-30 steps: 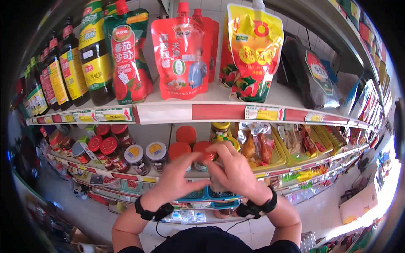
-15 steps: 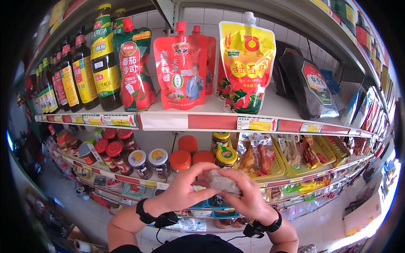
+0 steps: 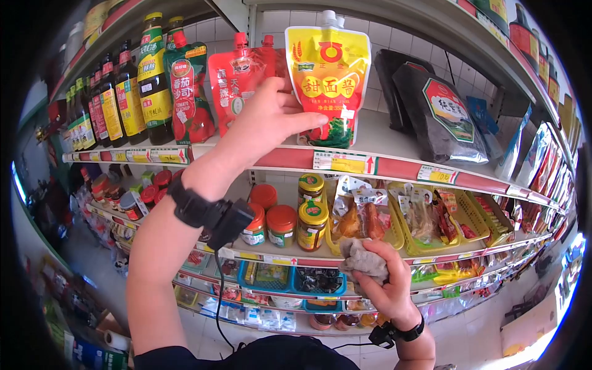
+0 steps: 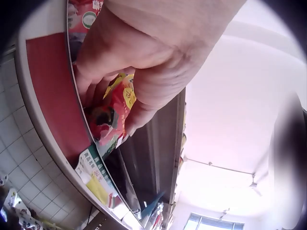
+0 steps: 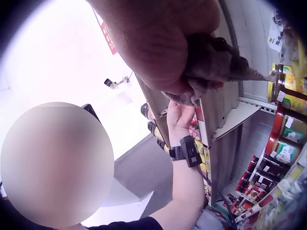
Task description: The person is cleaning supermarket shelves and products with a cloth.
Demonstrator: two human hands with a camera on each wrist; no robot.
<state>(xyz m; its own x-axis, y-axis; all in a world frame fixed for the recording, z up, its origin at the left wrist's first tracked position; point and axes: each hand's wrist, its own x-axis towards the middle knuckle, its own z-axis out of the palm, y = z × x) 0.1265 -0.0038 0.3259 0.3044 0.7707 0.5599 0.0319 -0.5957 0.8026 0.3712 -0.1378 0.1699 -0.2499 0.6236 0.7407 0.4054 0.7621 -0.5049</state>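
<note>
On the upper shelf (image 3: pixel 280 154), my left hand (image 3: pixel 262 117) grips the left edge of a yellow spouted pouch of sweet bean sauce (image 3: pixel 330 61). Its thumb lies across the lower front, and the fingertips go out of sight behind the edge. The left wrist view shows the pouch (image 4: pixel 115 112) between thumb and fingers. Behind this hand stands a red sauce pouch (image 3: pixel 225 68), partly covered by it. My right hand (image 3: pixel 391 283) holds a crumpled grey cloth (image 3: pixel 364 259) in front of the lower shelf. From the right wrist, the cloth (image 5: pixel 216 62) looks dark and bunched in the fingers.
A ketchup pouch (image 3: pixel 190 92) and sauce bottles (image 3: pixel 154 80) stand left on the upper shelf; dark packets (image 3: pixel 447 117) lie right. Below are red-lidded jars (image 3: pixel 282 225), a yellow-lidded jar (image 3: pixel 312 225) and yellow baskets (image 3: pixel 394 231). A cable (image 3: pixel 220 296) hangs from the left wrist.
Both hands were together at the cloth. The left hand has let go and risen to the yellow pouch. The right hand has moved right with the cloth. The head view has shifted.
</note>
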